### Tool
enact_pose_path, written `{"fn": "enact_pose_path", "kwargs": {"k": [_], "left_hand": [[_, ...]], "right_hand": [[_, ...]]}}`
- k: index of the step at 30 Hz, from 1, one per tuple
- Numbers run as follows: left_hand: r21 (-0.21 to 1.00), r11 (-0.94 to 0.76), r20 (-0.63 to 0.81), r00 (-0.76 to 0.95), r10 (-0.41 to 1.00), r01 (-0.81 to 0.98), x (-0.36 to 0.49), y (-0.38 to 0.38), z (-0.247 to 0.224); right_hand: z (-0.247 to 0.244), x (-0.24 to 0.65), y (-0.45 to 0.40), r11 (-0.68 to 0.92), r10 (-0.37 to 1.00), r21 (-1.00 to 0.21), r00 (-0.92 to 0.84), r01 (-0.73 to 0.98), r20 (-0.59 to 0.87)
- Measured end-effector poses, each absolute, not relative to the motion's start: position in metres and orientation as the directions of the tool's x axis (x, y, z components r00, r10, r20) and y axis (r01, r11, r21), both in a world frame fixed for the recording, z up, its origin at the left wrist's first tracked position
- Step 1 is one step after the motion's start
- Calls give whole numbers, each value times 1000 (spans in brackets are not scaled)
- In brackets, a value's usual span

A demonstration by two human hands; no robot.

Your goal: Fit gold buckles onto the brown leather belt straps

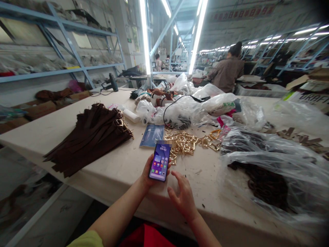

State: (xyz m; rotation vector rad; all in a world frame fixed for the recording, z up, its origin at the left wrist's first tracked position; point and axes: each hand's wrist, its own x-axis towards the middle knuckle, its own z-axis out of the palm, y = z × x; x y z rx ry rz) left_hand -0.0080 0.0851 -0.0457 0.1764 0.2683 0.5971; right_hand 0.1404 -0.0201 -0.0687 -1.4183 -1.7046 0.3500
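A phone [159, 162] with a lit purple home screen rests in my left hand [148, 173], whose fingers wrap round its edges. Just right of it, my right hand [183, 195] is held with its fingers apart and nothing in them. Behind the phone lie a blue booklet [151, 135] and a pile of gold metal buckles [185, 143]. On the left of the table, dark brown straps [89, 137] are stacked in a fan, with gold buckles at their right ends.
Clear plastic bags [182, 109] are heaped across the back of the table [113, 173]. A large bag of dark brown pieces [269, 185] lies at the right. Blue shelving [66, 25] stands at the left. A person in brown [227, 73] is beyond the table.
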Motion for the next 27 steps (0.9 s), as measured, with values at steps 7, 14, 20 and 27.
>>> {"fn": "enact_pose_path", "kwargs": {"k": [7,14,20,27], "left_hand": [[229,818,-192,799,570,-528,-7,84,-43],[245,810,-210,786,581,-533,-6,83,-42],[224,809,-200,787,584,-544,-7,85,-46],[263,775,-182,759,625,-575,-7,84,-46]], "right_hand": [[-68,139,-20,313,904,-692,18,651,426],[-67,140,-21,328,890,-682,27,653,454],[-69,140,-20,324,896,-691,24,646,443],[-68,139,-21,328,889,-687,34,648,456]]}}
